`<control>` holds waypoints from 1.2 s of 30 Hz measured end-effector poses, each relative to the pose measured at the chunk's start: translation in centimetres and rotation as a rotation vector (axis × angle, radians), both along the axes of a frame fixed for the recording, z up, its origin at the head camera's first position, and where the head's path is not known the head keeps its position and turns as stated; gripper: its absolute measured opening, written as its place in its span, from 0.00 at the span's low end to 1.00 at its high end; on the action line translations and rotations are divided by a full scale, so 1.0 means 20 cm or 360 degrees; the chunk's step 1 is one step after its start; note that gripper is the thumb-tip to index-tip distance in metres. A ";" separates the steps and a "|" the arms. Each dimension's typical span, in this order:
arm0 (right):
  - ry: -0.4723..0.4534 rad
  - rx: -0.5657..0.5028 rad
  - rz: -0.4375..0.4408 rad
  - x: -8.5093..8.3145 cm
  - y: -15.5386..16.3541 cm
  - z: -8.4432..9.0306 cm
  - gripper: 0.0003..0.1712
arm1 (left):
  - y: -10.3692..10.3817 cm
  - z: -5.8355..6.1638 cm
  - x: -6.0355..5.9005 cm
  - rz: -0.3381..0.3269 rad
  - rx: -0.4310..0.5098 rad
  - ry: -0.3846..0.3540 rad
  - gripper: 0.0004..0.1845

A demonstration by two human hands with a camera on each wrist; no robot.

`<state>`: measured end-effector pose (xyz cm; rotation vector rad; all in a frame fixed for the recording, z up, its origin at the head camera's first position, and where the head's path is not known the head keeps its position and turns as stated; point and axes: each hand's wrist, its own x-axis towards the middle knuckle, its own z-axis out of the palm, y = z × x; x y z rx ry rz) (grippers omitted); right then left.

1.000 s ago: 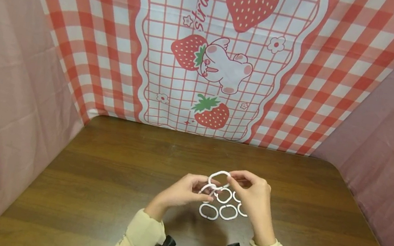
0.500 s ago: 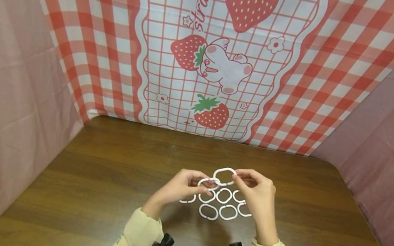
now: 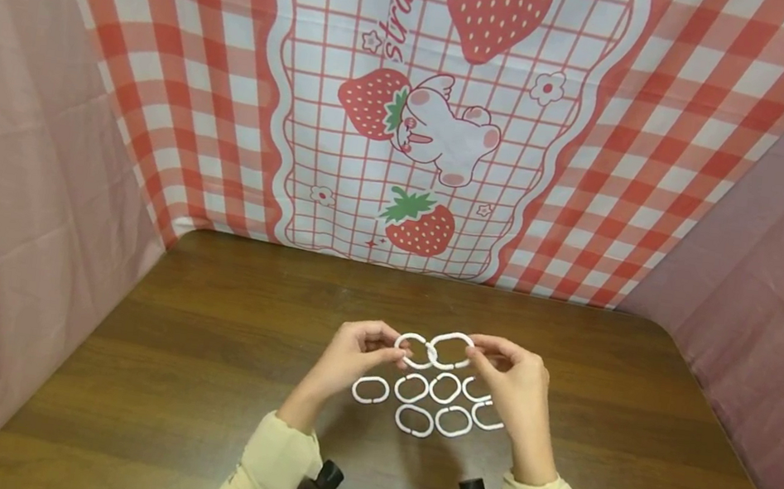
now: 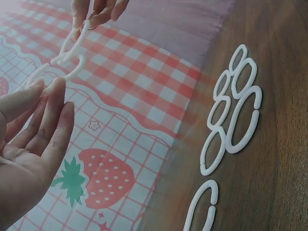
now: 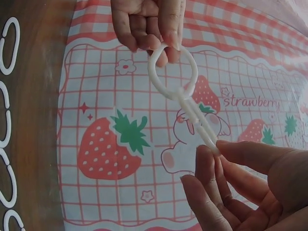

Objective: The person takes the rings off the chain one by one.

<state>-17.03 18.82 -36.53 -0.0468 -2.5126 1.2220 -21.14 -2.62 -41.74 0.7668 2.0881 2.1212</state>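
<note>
Two white oval plastic links, each with a small gap in its side, are hooked through one another above the table. My left hand (image 3: 350, 356) pinches the outer end of the left link (image 3: 413, 335) between thumb and fingers. At the far end of the pair, my right hand (image 3: 516, 387) pinches the right link (image 3: 453, 335). In the right wrist view, the left link (image 5: 153, 77) appears as a wide loop and the right link (image 5: 208, 133) nearly edge-on.
Several more white links lie loose in two rough rows on the brown wooden table (image 3: 211, 353) below the hands, among them a leftmost link (image 3: 372, 377) and a front link (image 3: 417, 408). A red-and-white strawberry cloth (image 3: 196, 83) hangs behind, with pink curtains (image 3: 12, 166) at the sides.
My left hand has risen and moved slightly left, while the right has shifted slightly right. The hooked links are drawn out side by side, and the leftmost table link is fully uncovered.
</note>
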 end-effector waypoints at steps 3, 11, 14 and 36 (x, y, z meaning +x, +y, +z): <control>-0.0022 0.0041 0.0014 0.00 0.00 0.00 0.07 | 0.00 0.00 0.00 0.0069 -0.0005 0.0019 0.09; -0.0077 -0.0023 0.0011 -0.01 -0.01 -0.02 0.07 | 0.02 0.00 0.01 0.0139 -0.0086 0.0078 0.09; -0.0099 -0.0119 0.0017 -0.02 -0.02 -0.03 0.08 | 0.02 0.00 0.01 0.0141 -0.0094 0.0076 0.09; -0.0224 -0.0706 0.0100 -0.03 -0.06 -0.03 0.13 | 0.06 0.00 0.04 0.0242 -0.0121 0.0130 0.07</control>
